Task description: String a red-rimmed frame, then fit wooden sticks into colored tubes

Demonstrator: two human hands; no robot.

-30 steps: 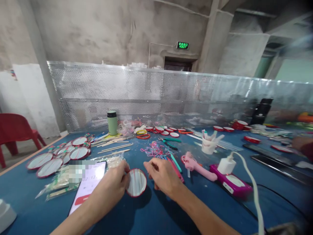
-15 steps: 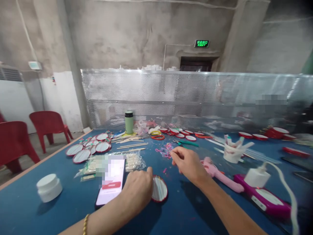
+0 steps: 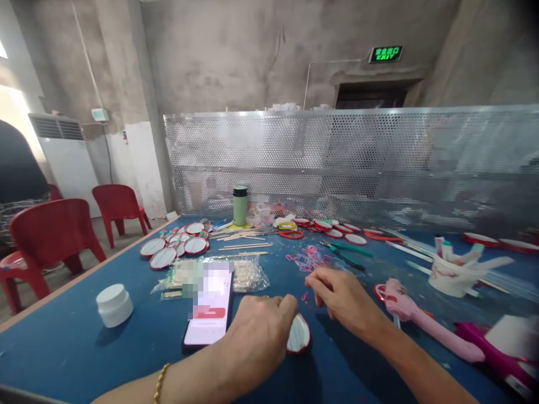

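Concrete walls and a perforated metal screen [image 3: 357, 163] are standing behind a wide blue table [image 3: 126, 348] crowded with craft supplies. Near the front edge, the person's left hand [image 3: 256, 336] is lying curled over a small round disc with a red rim [image 3: 298, 335], fingers closed around its left side and pressing it against the table. A gold bracelet [image 3: 160, 381] is showing on that wrist. Just to the right, the right hand [image 3: 343, 297] is resting on the table with its fingers bent and fingertips drawn together beside a small pink rubber band [image 3: 304, 295]; whether it is pinching anything cannot be told. A lit phone [image 3: 209, 311] is lying just left of the left hand, partly over a clear bag of wooden sticks [image 3: 248, 275]. Farther back, a heap of coloured rubber bands [image 3: 309, 258] is lying near green-handled pliers [image 3: 347, 252]. A pink glue gun [image 3: 421, 322] is lying to the right, a white jar [image 3: 113, 304] to the left, and a green flask [image 3: 240, 205] is standing by the screen. Red chairs [image 3: 50, 235] are standing beyond the left edge.
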